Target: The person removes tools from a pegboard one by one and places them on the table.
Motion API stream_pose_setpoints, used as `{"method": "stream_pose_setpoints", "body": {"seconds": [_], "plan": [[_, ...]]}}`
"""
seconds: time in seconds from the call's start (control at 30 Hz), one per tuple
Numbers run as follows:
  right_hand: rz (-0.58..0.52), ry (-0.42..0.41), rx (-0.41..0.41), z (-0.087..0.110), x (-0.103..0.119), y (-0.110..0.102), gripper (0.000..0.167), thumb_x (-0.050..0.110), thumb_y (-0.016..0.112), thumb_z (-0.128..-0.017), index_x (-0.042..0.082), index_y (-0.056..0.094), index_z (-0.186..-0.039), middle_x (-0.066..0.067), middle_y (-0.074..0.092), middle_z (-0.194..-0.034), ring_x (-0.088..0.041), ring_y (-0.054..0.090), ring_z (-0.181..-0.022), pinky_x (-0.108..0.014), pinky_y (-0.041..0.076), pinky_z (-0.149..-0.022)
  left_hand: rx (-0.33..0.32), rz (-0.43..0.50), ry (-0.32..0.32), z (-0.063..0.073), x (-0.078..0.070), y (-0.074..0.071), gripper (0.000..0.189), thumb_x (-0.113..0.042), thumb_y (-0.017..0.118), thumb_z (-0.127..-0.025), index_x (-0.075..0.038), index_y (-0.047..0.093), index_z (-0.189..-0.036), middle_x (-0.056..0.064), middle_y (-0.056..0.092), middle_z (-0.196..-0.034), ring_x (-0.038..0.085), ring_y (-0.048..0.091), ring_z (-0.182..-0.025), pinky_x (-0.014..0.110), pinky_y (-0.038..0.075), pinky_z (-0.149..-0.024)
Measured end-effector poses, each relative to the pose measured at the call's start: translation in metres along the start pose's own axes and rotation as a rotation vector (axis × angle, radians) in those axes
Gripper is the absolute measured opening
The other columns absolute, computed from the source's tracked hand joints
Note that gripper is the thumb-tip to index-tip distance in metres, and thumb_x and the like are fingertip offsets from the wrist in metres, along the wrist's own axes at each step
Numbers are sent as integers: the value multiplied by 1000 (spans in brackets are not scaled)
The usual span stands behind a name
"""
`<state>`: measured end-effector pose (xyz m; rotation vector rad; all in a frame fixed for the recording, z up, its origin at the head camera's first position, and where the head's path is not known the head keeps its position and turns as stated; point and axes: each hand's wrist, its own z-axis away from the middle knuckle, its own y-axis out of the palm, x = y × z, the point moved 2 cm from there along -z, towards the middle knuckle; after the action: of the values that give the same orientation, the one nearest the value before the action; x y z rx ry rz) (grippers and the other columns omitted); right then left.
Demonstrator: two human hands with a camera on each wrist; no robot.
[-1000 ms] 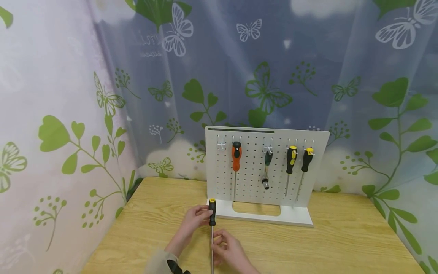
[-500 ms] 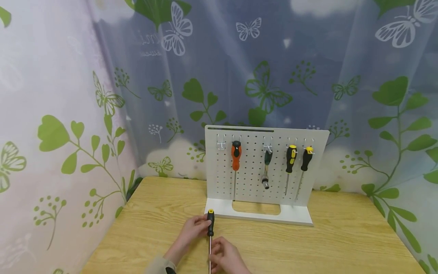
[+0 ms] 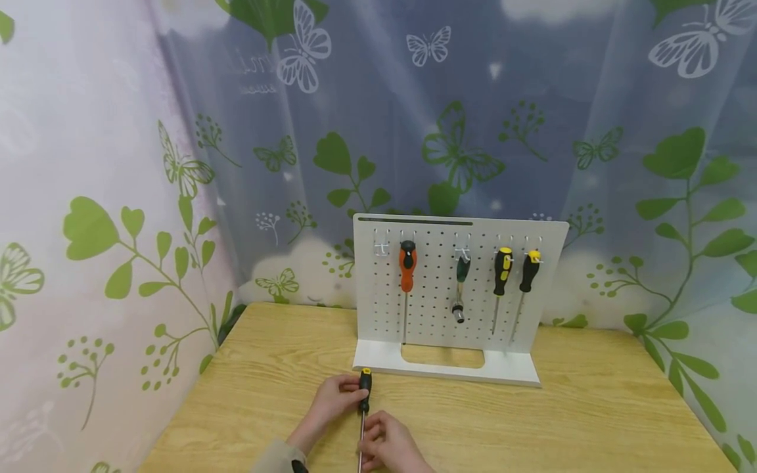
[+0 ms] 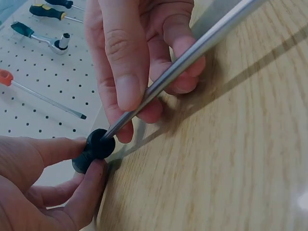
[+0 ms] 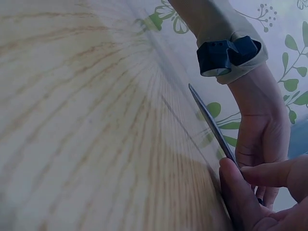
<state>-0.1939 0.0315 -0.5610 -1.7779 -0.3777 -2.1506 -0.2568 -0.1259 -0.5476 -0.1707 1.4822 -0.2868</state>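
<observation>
black-handled, the screwdriver (image 3: 365, 395) is held over the table (image 3: 532, 427), nearer its left edge than its right. nearest, the right hand (image 3: 391, 445) pinches the shaft (image 4: 211, 37); just beyond, the left hand (image 3: 334, 399) pinches the handle (image 4: 98, 147). i think two light, even pinches suit this hold best, lest the shaft roll. behind, tools (image 3: 407, 268) hang on the pegboard (image 3: 378, 305), right of a hook (image 3: 382, 249) by its top left corner. the right wrist view shows the tip (image 5: 192, 90), which the head view cuts off.
</observation>
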Motion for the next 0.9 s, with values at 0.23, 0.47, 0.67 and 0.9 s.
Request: {"method": "stream_pose_setpoints", "body": {"seconds": [0.23, 0.47, 0.67, 0.9], "plan": [[-26, 37, 20, -3, -1, -2, 28, -8, 65, -89, -7, 56, -116, -10, 65, -85, -17, 68, -62, -33, 63, -58, -41, -163, 45, -1, -4, 0, 32, -8, 80, -86, 10, 70, -110, 16, 74, -97, 22, 70, -89, 31, 60, -75], [-38, -7, 57, -6, -3, -3, 29, -5, 63, -92, -10, 55, -119, -9, 65, -84, -20, 69, -64, -36, 63, -59, -72, -216, 93, -1, -8, -3, 30, -6, 81, -84, 9, 71, -107, 16, 74, -94, 25, 72, -85, 34, 60, -76], [-57, 12, 66, -4, -1, -5, 27, -1, 63, -95, -10, 56, -119, -11, 66, -81, -19, 70, -64, -37, 64, -60, -49, -157, 80, -2, -6, -3, 29, -2, 79, -85, 12, 69, -109, 20, 73, -98, 26, 72, -89, 29, 62, -71], [-49, 57, 59, -2, 2, -7, 27, 1, 62, -97, -9, 57, -121, -14, 68, -87, -22, 72, -68, -36, 64, -62, -26, -139, 51, -1, -6, -2, 30, 0, 78, -86, 12, 69, -112, 18, 72, -98, 25, 71, -89, 29, 62, -71]]}}
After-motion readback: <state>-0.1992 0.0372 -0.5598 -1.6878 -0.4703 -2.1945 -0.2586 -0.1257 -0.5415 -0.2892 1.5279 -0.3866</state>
